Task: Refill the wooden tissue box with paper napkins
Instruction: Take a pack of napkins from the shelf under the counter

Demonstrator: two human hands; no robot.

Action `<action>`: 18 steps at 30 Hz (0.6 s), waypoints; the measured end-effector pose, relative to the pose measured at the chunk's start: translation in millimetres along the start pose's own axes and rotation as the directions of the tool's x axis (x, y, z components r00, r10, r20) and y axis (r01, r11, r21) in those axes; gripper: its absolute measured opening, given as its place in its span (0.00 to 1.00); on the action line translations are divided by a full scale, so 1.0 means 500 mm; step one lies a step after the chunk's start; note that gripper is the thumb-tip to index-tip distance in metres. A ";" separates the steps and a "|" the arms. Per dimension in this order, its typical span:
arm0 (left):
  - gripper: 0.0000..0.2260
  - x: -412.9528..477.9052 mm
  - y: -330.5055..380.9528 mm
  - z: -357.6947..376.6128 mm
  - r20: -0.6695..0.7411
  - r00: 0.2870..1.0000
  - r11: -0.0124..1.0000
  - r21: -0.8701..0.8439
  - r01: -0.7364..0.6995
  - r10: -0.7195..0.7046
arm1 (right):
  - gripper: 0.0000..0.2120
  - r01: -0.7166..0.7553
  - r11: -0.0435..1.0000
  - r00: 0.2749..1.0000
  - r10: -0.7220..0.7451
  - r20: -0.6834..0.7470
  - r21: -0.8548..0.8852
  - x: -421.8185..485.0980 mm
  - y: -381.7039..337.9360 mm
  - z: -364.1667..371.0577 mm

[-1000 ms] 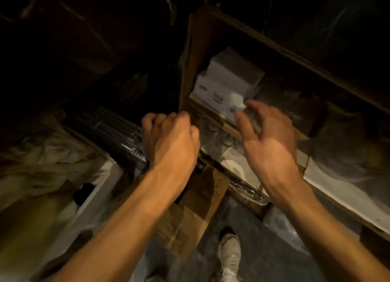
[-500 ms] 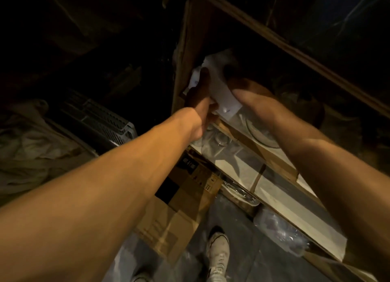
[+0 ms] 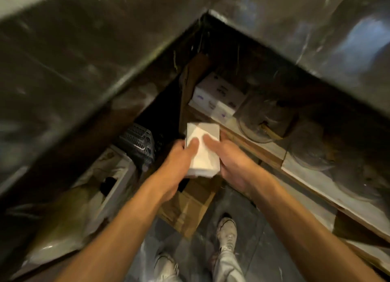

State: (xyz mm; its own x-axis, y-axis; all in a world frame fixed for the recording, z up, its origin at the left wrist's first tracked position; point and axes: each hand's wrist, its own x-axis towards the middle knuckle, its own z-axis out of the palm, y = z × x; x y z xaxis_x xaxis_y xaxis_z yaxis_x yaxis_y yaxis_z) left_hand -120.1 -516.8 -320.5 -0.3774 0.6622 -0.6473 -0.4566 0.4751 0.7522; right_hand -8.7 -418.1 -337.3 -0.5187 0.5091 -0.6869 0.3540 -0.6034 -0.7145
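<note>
A white stack of paper napkins (image 3: pixel 203 149) is held in front of me, clear of the shelf. My left hand (image 3: pixel 179 159) grips its left side with the thumb on top. My right hand (image 3: pixel 230 161) grips its right side the same way. More white napkin packs (image 3: pixel 217 98) with purple print lie on the upper wooden shelf (image 3: pixel 259 153), behind the stack. The wooden tissue box is not in view.
A dark marble counter (image 3: pixel 84 55) overhangs the shelves on the left and right. A black perforated basket (image 3: pixel 138 145) sits at the left, a flattened cardboard box (image 3: pixel 185 207) on the floor. Clear plastic-wrapped items (image 3: pixel 266 119) fill the shelf to the right. My shoes (image 3: pixel 226 231) stand below.
Both hands reached into the shelf, took a napkin stack and have drawn it back out towards me. The camera has risen, showing the counter top.
</note>
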 end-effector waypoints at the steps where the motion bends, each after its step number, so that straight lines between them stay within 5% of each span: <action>1: 0.13 -0.029 0.002 -0.011 0.032 0.999 0.999 0.044 0.019 -0.020 | 0.30 -0.025 1.000 0.999 0.025 0.031 0.013 -0.037 -0.013 0.007; 6: 0.06 -0.225 0.093 -0.025 0.193 0.980 0.982 0.190 0.008 -0.045 | 0.30 -0.098 0.994 0.994 0.095 0.055 0.045 -0.288 -0.129 0.018; 9: 0.10 -0.374 0.159 -0.015 0.269 0.962 0.989 0.148 0.013 -0.053 | 0.18 -0.086 0.994 0.986 0.095 0.136 -0.066 -0.464 -0.194 0.022; 13: 0.23 -0.530 0.205 0.018 0.228 0.973 0.974 -0.215 0.078 -0.027 | 0.14 -0.014 0.991 0.995 0.027 -0.095 0.135 -0.640 -0.216 0.022; 18: 0.20 -0.653 0.242 0.115 0.301 0.948 0.987 -0.092 0.131 -0.098 | 0.19 0.112 0.982 0.971 -0.075 -0.226 0.153 -0.803 -0.182 -0.003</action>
State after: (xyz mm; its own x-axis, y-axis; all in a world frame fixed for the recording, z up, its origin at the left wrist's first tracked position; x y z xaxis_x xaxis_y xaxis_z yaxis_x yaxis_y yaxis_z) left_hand -5.8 -642.2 -11.0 -0.0704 0.7559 -0.6509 -0.5740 0.5029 0.6462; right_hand 168.5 -566.5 3.4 -0.3543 0.6786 -0.6434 0.1706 -0.6296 -0.7579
